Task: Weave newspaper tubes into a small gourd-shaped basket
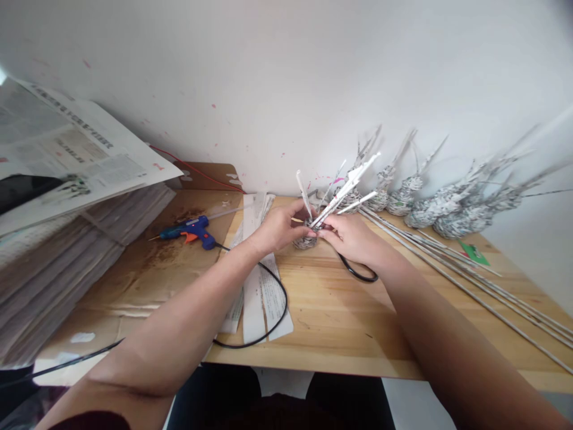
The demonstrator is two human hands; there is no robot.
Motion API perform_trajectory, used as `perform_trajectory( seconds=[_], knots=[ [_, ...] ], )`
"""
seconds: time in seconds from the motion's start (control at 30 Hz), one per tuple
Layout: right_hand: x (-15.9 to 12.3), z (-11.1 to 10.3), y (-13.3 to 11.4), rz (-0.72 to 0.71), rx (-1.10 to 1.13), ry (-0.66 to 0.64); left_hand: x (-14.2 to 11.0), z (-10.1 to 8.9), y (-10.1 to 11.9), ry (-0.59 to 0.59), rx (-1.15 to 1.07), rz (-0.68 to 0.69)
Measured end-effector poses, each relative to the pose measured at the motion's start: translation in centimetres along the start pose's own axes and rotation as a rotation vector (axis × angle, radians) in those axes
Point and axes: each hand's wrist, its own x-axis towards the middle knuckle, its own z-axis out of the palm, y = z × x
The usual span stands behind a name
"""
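Note:
A small basket woven from rolled newspaper tubes [305, 242] stands on the wooden table, with several white paper tubes [344, 190] sticking up out of it. My left hand [284, 227] grips its left side, thumb and fingers closed at the rim. From the right, my right hand [344, 234] pinches the base of the tubes at the same rim. Both hands hide much of the weave. Along the wall to the right sit several similar woven pieces [405, 194] with tube ends pointing upward.
A blue glue gun [190, 231] lies on stained cardboard [134, 272] at left, its black cable [286, 298] looping over paper strips [255, 298]. Newspapers [89, 149] are stacked far left. Long paper tubes [447, 275] lie across the right side, near a green card [475, 253].

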Motion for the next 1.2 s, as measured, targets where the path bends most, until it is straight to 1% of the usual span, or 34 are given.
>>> perform_trajectory(
  seconds=[0.1,0.3,0.43,0.5,0.63,0.73,0.83,0.9,1.07,1.2],
  knots=[
    [0.0,0.1,0.1,-0.013,0.035,-0.021,0.0,0.0,0.0,0.03,0.025,0.001],
    [-0.1,0.4,0.2,-0.028,-0.085,-0.019,0.0,0.2,0.2,0.044,0.069,-0.026],
    [-0.1,0.1,-0.1,-0.016,-0.028,-0.008,0.2,-0.2,0.3,0.02,-0.014,-0.044],
    [-0.1,0.0,-0.3,0.006,0.007,0.031,0.2,-0.6,0.4,0.011,-0.025,-0.034],
    [-0.1,0.2,-0.7,0.021,0.107,0.11,0.2,-0.9,0.6,0.046,-0.07,-0.049],
    [0.0,0.2,-0.7,0.008,0.119,0.091,0.1,-0.9,0.6,0.055,-0.101,-0.091],
    [-0.1,-0.1,-0.6,-0.016,0.08,0.043,0.1,-0.7,0.8,0.068,-0.062,-0.11],
    [0.0,-0.2,-0.5,-0.022,0.077,0.043,0.0,-0.7,0.9,0.086,-0.021,-0.116],
    [0.0,-0.2,-0.5,0.033,0.146,0.131,-0.1,-0.7,1.0,0.105,0.026,-0.12],
    [0.1,-0.3,-0.6,0.036,0.114,0.078,-0.1,-0.5,1.0,0.104,0.036,-0.111]
  ],
)
